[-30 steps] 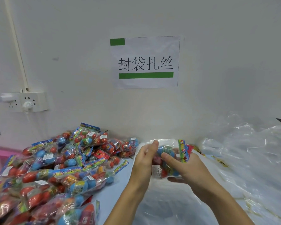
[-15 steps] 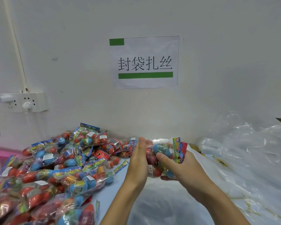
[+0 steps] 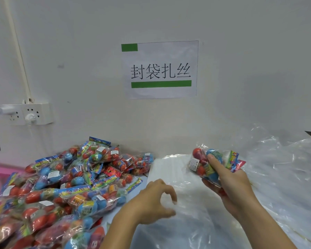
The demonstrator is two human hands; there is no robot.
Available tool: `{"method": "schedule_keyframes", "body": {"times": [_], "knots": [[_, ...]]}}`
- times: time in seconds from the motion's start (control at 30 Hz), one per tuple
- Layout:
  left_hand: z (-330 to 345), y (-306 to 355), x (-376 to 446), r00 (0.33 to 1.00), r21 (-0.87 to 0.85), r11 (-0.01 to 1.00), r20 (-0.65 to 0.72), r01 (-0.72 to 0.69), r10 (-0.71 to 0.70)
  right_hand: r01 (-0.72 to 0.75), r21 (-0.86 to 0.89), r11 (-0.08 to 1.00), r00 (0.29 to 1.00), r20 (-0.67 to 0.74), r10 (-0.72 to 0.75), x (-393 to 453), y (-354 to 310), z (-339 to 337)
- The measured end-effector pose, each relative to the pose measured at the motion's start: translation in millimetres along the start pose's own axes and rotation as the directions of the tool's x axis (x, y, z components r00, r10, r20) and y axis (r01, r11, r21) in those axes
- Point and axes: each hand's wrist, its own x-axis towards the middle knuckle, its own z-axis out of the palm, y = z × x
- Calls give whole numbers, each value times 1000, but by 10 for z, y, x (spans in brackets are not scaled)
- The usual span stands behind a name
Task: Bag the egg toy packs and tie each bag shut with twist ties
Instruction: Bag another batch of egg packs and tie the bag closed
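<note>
Your right hand [image 3: 230, 184] grips an egg toy pack [image 3: 211, 163] raised over the clear plastic bags [image 3: 285, 177], near the wall; your left hand [image 3: 151, 202] hangs loosely curled, holding nothing, between the pack pile [image 3: 66, 178] edge and the bags

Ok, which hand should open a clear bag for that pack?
Left. The left hand is free, fingers loosely curled just above the clear plastic bags, whereas the right hand is occupied gripping the red-and-blue egg toy pack.
</note>
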Motion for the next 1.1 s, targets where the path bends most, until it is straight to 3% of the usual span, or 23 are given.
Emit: {"method": "schedule_keyframes", "body": {"times": [0.07,0.13,0.3,0.4,0.47,0.53,0.6,0.7,0.77,0.93,1.1], "knots": [[-10,31,43,975,-78,997,-224,-28,9,21,2,1000,1000,12,-21,-11,-18,11],[-32,42,90,907,-167,985,-419,-34,-40,37,7,999,999,36,-37,-19,-41,16],[-67,12,112,722,-110,991,-680,76,-131,95,-15,995,985,148,-92,-91,-93,65],[-71,7,108,660,-75,989,-738,130,-143,134,-19,991,965,230,-126,-114,-111,54],[-55,15,108,644,-93,983,-746,156,-172,113,-33,993,918,387,-92,-134,-139,28],[-39,17,116,636,-140,976,-742,164,-214,96,-142,985,828,561,1,-179,-164,22],[-36,20,125,630,-226,963,-730,144,-265,82,-351,933,779,606,160,-215,-154,40],[-54,50,126,617,-376,923,-709,79,-341,25,-620,784,822,459,336,-207,-60,65],[-53,90,136,628,-418,908,-702,19,-336,-31,-647,762,874,353,335,-174,11,64],[52,236,175,777,-333,936,-617,-115,-124,-65,-418,906,982,137,133,-112,176,141],[132,302,156,864,-297,938,-503,-176,3,26,-210,977,998,-44,-35,-60,256,183]]}}
